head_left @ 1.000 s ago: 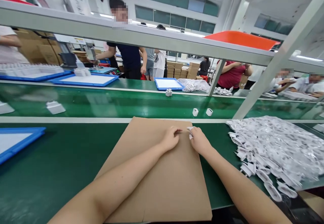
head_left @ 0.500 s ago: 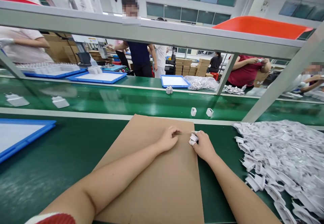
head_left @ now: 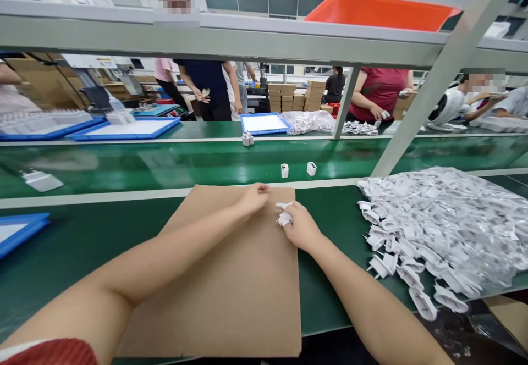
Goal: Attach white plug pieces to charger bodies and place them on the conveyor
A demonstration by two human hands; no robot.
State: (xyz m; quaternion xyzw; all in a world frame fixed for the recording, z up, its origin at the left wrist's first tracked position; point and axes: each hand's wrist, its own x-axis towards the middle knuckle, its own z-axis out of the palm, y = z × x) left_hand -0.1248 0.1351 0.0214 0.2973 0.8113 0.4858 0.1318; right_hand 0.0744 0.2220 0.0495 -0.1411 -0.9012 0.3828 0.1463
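Note:
Both my hands rest on a brown cardboard sheet (head_left: pixel 231 277) lying on the green table. My left hand (head_left: pixel 253 197) is curled near the sheet's far edge, fingers closed, nothing visible in it. My right hand (head_left: pixel 299 225) lies just to its right with white finger cots on the fingertips, fingers bent together; I cannot make out anything held. A large heap of white plug adapters in clear bags (head_left: pixel 437 227) lies to the right of my right hand. Two small white adapters (head_left: pixel 297 170) stand on the belt beyond the sheet.
A green conveyor belt (head_left: pixel 165 161) runs across behind the sheet, carrying a white adapter (head_left: pixel 41 181) at the left. Blue trays (head_left: pixel 20 227) sit left and far side. A grey frame with a diagonal post (head_left: pixel 433 79) crosses overhead, bearing an orange bin (head_left: pixel 379 10). Several people stand beyond the belt.
The view has shifted, so hands and sheet appear further left and higher. My hands stay close together on the cardboard. The adapters on the belt's left have moved along.

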